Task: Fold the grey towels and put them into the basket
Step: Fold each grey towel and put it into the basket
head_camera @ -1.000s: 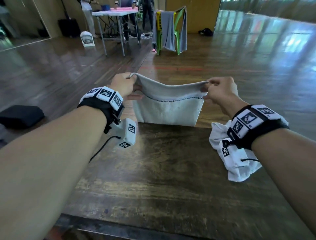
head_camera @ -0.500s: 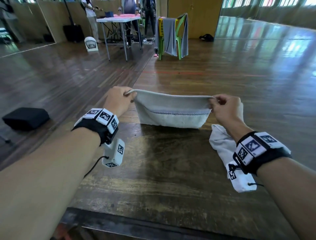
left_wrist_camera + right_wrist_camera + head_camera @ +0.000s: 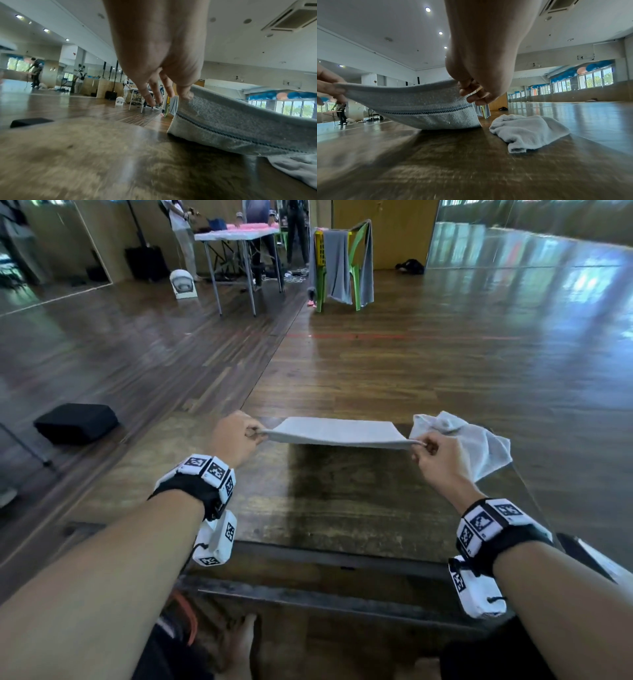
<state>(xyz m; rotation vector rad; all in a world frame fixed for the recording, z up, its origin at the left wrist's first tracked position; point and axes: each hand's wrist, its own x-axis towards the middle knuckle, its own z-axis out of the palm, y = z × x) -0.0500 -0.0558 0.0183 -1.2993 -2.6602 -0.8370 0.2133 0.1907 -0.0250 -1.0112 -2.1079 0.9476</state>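
A folded grey towel (image 3: 337,432) with a dark stitched band (image 3: 426,112) is stretched between both hands just above the wooden table (image 3: 342,508), its lower edge touching the tabletop. My left hand (image 3: 255,433) pinches its left top corner; in the left wrist view the towel (image 3: 240,121) hangs from the fingertips (image 3: 184,94). My right hand (image 3: 423,445) pinches the right top corner. A second, crumpled pale towel (image 3: 469,440) lies on the table's far right corner, also in the right wrist view (image 3: 527,129). No basket is in view.
The table's near edge (image 3: 325,556) is close to my body. A black pad (image 3: 77,422) lies on the floor at left. Far back stand a green chair draped with grey cloths (image 3: 339,265), a folding table (image 3: 236,237) and people.
Both hands have lowered the towel from hanging upright to nearly flat over the table's far edge. The crumpled towel now shows beyond my right hand.
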